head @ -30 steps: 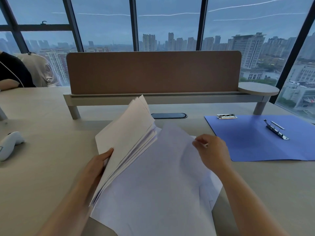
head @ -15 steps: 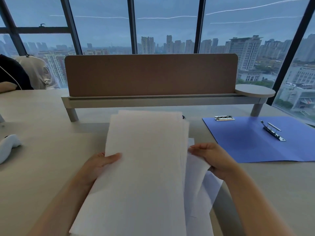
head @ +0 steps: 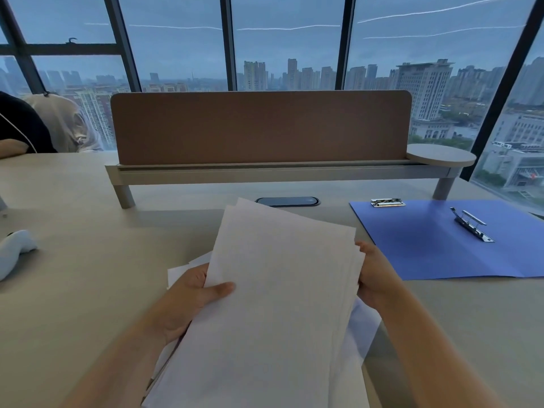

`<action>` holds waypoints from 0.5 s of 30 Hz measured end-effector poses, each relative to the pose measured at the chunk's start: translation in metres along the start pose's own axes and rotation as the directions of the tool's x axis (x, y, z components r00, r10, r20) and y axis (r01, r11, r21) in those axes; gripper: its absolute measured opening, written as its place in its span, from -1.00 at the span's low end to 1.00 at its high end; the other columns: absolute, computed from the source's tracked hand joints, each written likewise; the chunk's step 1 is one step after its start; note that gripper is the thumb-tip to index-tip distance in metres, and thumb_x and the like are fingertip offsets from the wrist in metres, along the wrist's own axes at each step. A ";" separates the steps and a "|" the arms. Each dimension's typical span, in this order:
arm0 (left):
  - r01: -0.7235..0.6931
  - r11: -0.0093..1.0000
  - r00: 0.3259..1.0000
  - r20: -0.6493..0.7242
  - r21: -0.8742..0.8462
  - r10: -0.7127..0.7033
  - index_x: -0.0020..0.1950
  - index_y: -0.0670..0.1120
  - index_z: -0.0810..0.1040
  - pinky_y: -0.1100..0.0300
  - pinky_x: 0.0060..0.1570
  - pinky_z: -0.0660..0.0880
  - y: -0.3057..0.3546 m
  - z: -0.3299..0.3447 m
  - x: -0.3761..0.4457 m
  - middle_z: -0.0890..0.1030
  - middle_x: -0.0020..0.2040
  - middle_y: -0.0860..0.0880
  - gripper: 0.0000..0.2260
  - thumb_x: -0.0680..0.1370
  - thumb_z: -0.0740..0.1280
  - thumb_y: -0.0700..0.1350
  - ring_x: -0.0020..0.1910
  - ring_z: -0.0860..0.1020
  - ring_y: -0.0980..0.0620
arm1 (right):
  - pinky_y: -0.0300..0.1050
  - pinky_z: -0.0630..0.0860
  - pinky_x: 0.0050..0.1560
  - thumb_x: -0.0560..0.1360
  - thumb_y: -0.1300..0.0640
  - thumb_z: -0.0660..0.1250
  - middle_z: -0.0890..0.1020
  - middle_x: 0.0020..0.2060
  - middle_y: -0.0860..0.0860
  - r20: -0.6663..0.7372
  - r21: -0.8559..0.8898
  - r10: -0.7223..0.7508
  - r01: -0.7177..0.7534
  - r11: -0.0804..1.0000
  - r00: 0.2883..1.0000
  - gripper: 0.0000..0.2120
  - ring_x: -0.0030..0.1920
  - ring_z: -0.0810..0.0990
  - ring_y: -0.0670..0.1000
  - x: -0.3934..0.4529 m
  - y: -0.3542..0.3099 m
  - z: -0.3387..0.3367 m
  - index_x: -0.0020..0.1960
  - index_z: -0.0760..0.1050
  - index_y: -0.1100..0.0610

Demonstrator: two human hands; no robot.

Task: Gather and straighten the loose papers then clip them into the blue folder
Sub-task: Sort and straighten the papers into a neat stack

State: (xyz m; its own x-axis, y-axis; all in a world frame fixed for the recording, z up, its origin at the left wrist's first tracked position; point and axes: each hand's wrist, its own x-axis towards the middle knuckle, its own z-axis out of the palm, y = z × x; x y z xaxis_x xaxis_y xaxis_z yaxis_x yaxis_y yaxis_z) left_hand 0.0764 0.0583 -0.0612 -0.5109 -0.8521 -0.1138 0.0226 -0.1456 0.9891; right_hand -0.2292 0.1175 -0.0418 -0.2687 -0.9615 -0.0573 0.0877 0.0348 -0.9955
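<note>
The papers (head: 279,290) are held as a stack just left of the blue folder (head: 435,245), lifted off the surface (head: 73,260) and tilted, the top corner leaning away. The left hand (head: 188,301) pinches the stack's left edge, thumb on the top sheet and fingers behind; the right hand (head: 374,275) curls round the right edge, its grip mostly hidden by the sheets. Edges are not flush: steps show along the right side and a second corner peeks out at the top. Several sheets lie loose beneath the stack, left of the folder and nearer the person. Risk, in my judgement: a one-sided grip lets inner sheets slide or fan out, and any left on the surface would be missed at clipping. The folder lies open and flat; its spring clip (head: 471,225) sits on the inner panel and a second metal clip (head: 387,202) at its far left corner. Nothing blocks the way to the folder. Left of the folder stand a brown divider (head: 262,128) and a cable port (head: 287,201); farther left lies a white object (head: 14,248).
</note>
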 end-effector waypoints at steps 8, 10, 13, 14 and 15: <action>-0.137 0.978 0.965 -0.242 -0.156 0.096 0.29 -0.14 0.55 -0.15 -0.04 0.63 -0.005 -0.018 0.015 0.67 0.16 -0.24 -0.42 0.29 0.57 -0.19 0.08 0.65 -0.31 | -0.03 0.59 -0.29 0.61 0.04 0.32 0.67 -0.30 0.17 -0.165 -0.011 0.084 -0.087 0.996 0.983 -0.74 -0.36 0.60 0.10 0.004 -0.002 0.006 0.01 0.61 0.25; -0.172 0.963 0.935 -0.342 -0.206 0.094 0.30 -0.07 0.54 -0.13 -0.03 0.62 -0.008 -0.026 0.020 0.69 0.15 -0.18 -0.47 0.35 0.54 -0.23 0.07 0.65 -0.28 | -0.01 0.62 -0.25 0.60 0.03 0.34 0.70 -0.28 0.17 -0.156 -0.271 0.079 -0.120 0.955 0.985 -0.73 -0.36 0.63 0.08 0.006 0.002 0.007 0.07 0.61 0.25; -0.154 0.942 0.898 -0.439 -0.298 0.008 0.35 -0.07 0.50 0.00 -0.18 0.66 -0.009 -0.031 0.023 0.66 0.18 -0.17 -0.62 0.53 0.36 -0.25 -0.04 0.67 -0.17 | -0.10 0.55 -0.26 0.49 -0.11 0.44 0.69 -0.18 0.12 -0.085 -0.632 0.110 -0.139 0.762 0.990 -0.62 -0.33 0.60 0.02 0.007 0.008 0.009 0.12 0.57 0.16; -0.136 0.934 0.897 -0.442 -0.332 -0.026 0.39 -0.09 0.48 0.04 -0.24 0.66 -0.010 -0.035 0.024 0.65 0.20 -0.18 -0.63 0.57 0.33 -0.23 -0.08 0.67 -0.14 | -0.17 0.52 -0.25 0.42 -0.18 0.48 0.66 -0.10 0.08 -0.057 -0.708 0.116 -0.122 0.695 0.992 -0.54 -0.26 0.60 0.00 0.005 0.008 0.010 0.17 0.55 0.09; -0.099 0.929 0.899 -0.431 -0.356 -0.070 0.41 -0.12 0.47 0.08 -0.32 0.66 -0.007 -0.035 0.022 0.67 0.14 -0.18 -0.63 0.59 0.30 -0.20 -0.16 0.69 -0.11 | -0.19 0.49 -0.20 0.34 -0.25 0.51 0.61 -0.01 0.03 -0.018 -0.758 0.123 -0.094 0.646 0.992 -0.41 -0.15 0.59 -0.02 0.003 0.008 0.011 0.24 0.52 0.04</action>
State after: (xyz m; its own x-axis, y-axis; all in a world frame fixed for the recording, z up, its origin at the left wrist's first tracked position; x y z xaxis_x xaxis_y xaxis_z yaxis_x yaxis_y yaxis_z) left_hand 0.0952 0.0232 -0.0744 -0.0904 -0.9731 -0.2119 0.3776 -0.2304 0.8969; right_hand -0.2185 0.1120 -0.0490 -0.2734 -0.9448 -0.1806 -0.6449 0.3193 -0.6943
